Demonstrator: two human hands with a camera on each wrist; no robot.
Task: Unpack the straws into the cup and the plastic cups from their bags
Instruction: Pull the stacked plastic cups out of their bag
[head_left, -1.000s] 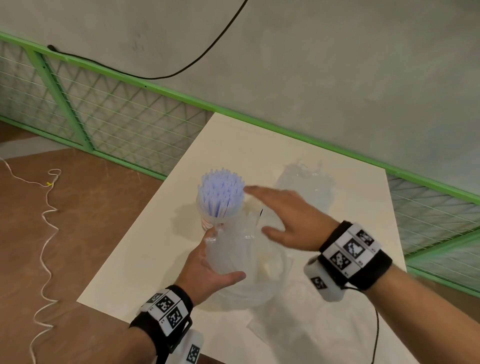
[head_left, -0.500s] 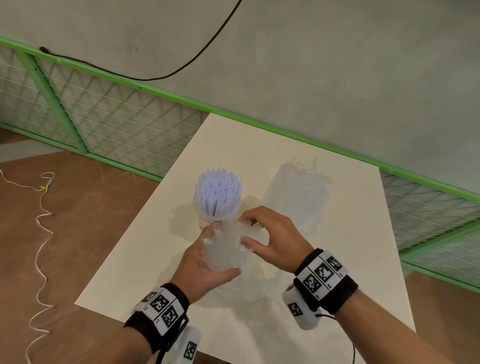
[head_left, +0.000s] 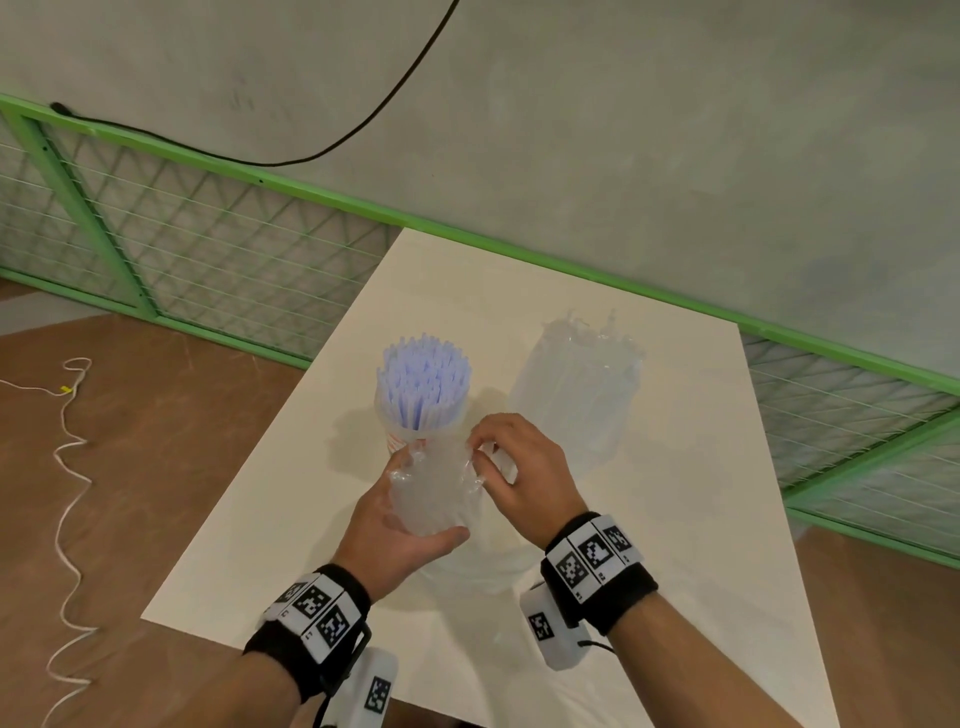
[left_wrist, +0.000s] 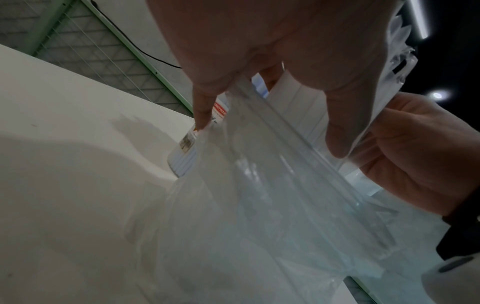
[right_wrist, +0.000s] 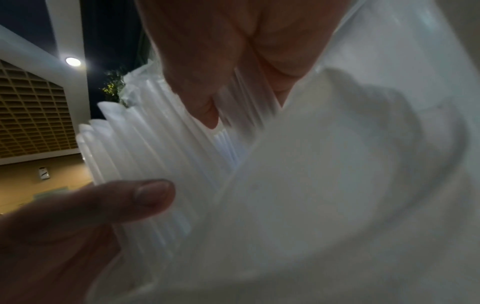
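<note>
A stack of clear plastic cups (head_left: 434, 491) stands upright inside its thin clear bag (left_wrist: 259, 205) near the table's front. My left hand (head_left: 395, 525) grips the stack from the left side, thumb across the front. My right hand (head_left: 480, 452) pinches the crumpled bag film at the top of the stack. Just behind them, pale blue straws (head_left: 423, 379) stand bunched in a labelled cup (head_left: 400, 441). The lower part of the stack is blurred by the film.
An empty crinkled clear bag (head_left: 576, 384) lies on the white table (head_left: 675, 519) to the right of the straws. A green mesh fence (head_left: 208, 260) runs behind the table. A white cord (head_left: 67, 467) lies on the brown floor at left.
My right hand, flat and spread over the bag a second ago, has drawn in and now pinches the film at the top. The left hand kept its grip on the stack.
</note>
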